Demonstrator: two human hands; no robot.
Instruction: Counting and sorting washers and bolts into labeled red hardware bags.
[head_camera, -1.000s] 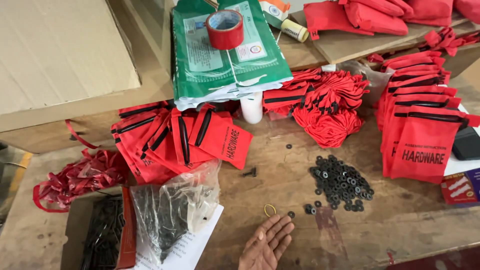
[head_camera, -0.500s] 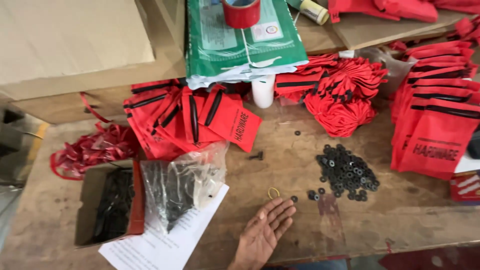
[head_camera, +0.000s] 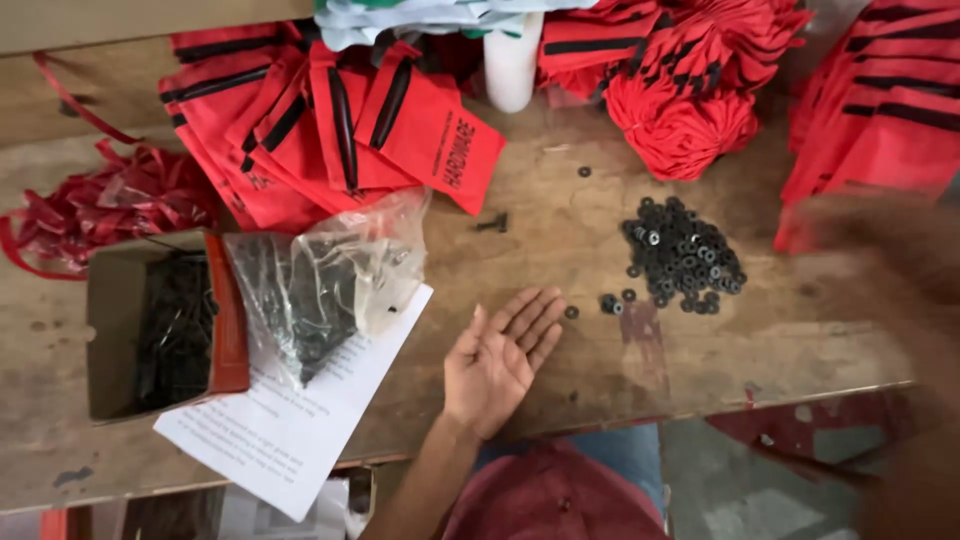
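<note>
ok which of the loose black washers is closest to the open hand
The single black washer lying just off the open left hand's fingertips; two or three more lie further right, and the big washer pile sits beyond them.

Red flat pouches w/ black zip strips (head_camera: 330, 130) fanned top-left; more stacked far right (head_camera: 880, 110). Clear plastic bag of dark hardware (head_camera: 310, 290) center-left, on white printed sheet (head_camera: 290, 430). Open cardboard box (head_camera: 160, 325) at left.

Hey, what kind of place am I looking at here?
Probably a packing bench in a small workshop or warehouse. A worn wooden table carries a pile of black washers, stacks of red zip pouches and a clear bag of dark hardware. The left hand rests palm up, empty.
</note>
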